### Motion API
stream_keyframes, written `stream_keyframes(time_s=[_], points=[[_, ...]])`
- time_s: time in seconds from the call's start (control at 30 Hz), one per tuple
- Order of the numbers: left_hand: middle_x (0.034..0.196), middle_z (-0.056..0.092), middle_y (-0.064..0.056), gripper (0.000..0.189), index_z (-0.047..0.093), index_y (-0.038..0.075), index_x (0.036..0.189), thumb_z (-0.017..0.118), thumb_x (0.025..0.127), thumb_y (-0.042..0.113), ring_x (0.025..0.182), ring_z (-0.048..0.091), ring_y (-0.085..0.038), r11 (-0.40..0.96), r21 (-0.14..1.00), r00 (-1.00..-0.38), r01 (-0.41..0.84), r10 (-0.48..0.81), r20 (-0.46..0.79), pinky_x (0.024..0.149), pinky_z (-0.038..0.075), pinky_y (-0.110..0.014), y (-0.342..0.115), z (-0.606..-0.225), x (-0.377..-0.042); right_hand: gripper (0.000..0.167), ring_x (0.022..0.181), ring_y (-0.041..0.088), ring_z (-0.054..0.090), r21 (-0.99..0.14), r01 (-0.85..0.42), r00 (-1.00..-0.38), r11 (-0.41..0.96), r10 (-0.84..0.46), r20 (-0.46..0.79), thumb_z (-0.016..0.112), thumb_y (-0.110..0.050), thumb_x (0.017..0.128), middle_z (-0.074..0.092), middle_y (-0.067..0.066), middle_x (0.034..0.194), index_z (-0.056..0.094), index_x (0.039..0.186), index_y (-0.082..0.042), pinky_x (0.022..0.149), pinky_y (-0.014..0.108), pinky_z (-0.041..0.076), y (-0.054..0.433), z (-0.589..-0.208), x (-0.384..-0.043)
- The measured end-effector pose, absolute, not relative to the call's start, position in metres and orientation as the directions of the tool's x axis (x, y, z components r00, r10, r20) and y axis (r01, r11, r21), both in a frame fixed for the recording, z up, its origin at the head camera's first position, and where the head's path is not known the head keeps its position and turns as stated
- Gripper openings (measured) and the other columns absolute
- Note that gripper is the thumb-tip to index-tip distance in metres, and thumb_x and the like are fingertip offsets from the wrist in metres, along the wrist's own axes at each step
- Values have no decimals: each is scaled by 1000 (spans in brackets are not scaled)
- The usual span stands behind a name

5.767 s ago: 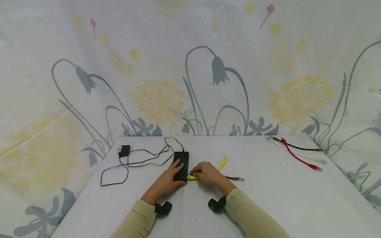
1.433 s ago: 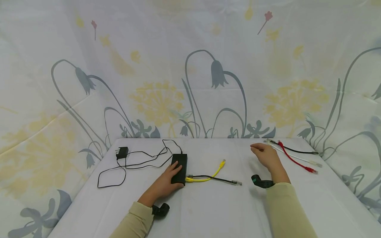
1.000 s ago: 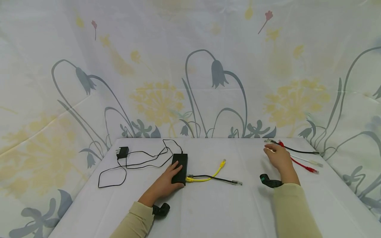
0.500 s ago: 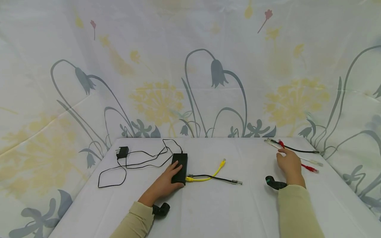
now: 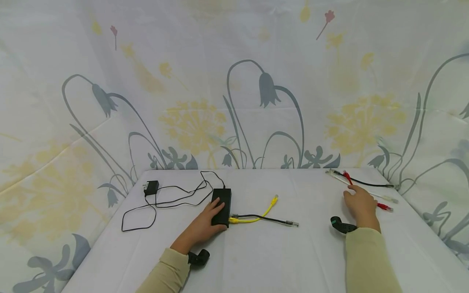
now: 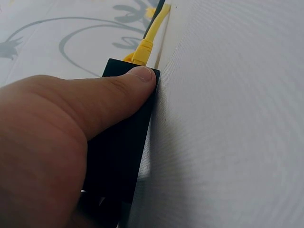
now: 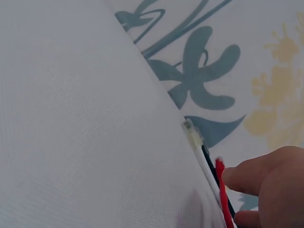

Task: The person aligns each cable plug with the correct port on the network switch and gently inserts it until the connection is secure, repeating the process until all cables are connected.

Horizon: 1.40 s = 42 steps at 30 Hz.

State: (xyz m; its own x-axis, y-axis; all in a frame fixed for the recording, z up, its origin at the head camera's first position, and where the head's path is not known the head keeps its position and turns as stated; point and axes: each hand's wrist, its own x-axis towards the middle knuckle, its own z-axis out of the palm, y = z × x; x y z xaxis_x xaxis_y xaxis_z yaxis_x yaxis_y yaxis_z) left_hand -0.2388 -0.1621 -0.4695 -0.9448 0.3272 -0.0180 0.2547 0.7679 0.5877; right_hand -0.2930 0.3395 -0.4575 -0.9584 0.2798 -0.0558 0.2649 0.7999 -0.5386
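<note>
My left hand (image 5: 201, 224) holds a black network switch (image 5: 226, 195) on the table, fingers across its top and thumb along its near end. A yellow network cable (image 5: 249, 221) and a short black network cable (image 5: 269, 219) lie at the switch's right side; the yellow plug meets the case in the left wrist view. At the back right, my right hand (image 5: 360, 205) pinches a red network cable (image 7: 222, 185), its middle hidden by the hand. Beneath and beside it lie a white network cable (image 5: 387, 199) and another black one (image 5: 375, 185).
A black power adapter (image 5: 151, 187) sits at the back left. Its thin cord (image 5: 172, 206) loops over the cloth to the switch's far end. A patterned cloth wall (image 5: 234, 122) rises behind the white-covered table (image 5: 286, 260).
My right hand has left the cables by the switch, moved right to the loose cables, and come down on the red one. My left hand has stayed on the switch.
</note>
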Motion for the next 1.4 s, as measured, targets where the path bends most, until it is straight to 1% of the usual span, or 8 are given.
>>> stream_keyframes(time_s=[0.1, 0.33, 0.53, 0.7, 0.87, 0.93, 1.2, 1.4], points=[[163, 15, 5, 76, 34, 27, 152, 68, 88, 47, 151, 11, -33, 769, 587, -945, 254, 327, -19, 113, 26, -61, -162, -469, -239, 54, 122, 64, 33, -529, 279, -955, 801, 289, -65, 34, -28, 99, 32, 39, 143, 38, 142, 4, 99, 70, 23, 341, -458, -293], [163, 16, 5, 76, 33, 27, 152, 68, 88, 46, 151, 11, -33, 771, 584, -946, 254, 325, -18, 113, 26, -61, -161, -470, -240, 52, 115, 61, 42, -485, 319, -938, 814, 343, -40, 38, -29, 96, 42, 40, 135, 45, 137, 2, 92, 65, 33, 340, -456, -291], [163, 16, 5, 76, 34, 26, 152, 68, 88, 46, 151, 12, -33, 771, 583, -945, 255, 326, -17, 113, 26, -61, -161, -470, -239, 50, 113, 62, 40, -471, 326, -938, 820, 343, -53, 44, -34, 94, 43, 38, 134, 52, 135, -5, 91, 69, 29, 338, -458, -290], [163, 16, 4, 76, 34, 26, 152, 68, 88, 46, 151, 12, -34, 769, 585, -944, 257, 329, -17, 112, 26, -62, -161, -469, -239, 44, 112, 63, 40, -452, 316, -943, 834, 327, -55, 50, -35, 93, 46, 37, 130, 60, 127, -9, 87, 73, 27, 337, -462, -294], [163, 16, 4, 76, 34, 27, 152, 68, 88, 47, 151, 12, -33, 772, 583, -945, 253, 325, -21, 113, 26, -62, -161, -469, -239, 37, 108, 63, 41, -454, 284, -953, 844, 302, -35, 57, -34, 91, 53, 34, 118, 64, 112, -5, 88, 77, 23, 330, -461, -294], [163, 16, 4, 76, 34, 27, 152, 68, 88, 47, 151, 12, -33, 773, 582, -946, 253, 325, -20, 113, 26, -61, -161, -469, -239, 34, 107, 61, 42, -453, 267, -958, 850, 286, -28, 58, -32, 91, 56, 32, 115, 65, 109, -3, 88, 78, 23, 327, -461, -295], [163, 16, 5, 76, 34, 27, 152, 68, 87, 47, 151, 12, -33, 772, 582, -946, 255, 325, -16, 113, 26, -61, -162, -470, -239, 29, 111, 55, 47, -458, 202, -973, 865, 229, 3, 56, -25, 95, 59, 29, 122, 67, 112, -5, 87, 69, 27, 320, -465, -299], [163, 17, 4, 76, 35, 26, 152, 68, 87, 46, 150, 15, -32, 771, 580, -944, 262, 329, -11, 113, 27, -59, -162, -469, -238, 30, 108, 52, 51, -498, 127, -982, 858, 179, 57, 55, -20, 95, 59, 31, 117, 66, 110, 3, 87, 61, 38, 314, -464, -302]])
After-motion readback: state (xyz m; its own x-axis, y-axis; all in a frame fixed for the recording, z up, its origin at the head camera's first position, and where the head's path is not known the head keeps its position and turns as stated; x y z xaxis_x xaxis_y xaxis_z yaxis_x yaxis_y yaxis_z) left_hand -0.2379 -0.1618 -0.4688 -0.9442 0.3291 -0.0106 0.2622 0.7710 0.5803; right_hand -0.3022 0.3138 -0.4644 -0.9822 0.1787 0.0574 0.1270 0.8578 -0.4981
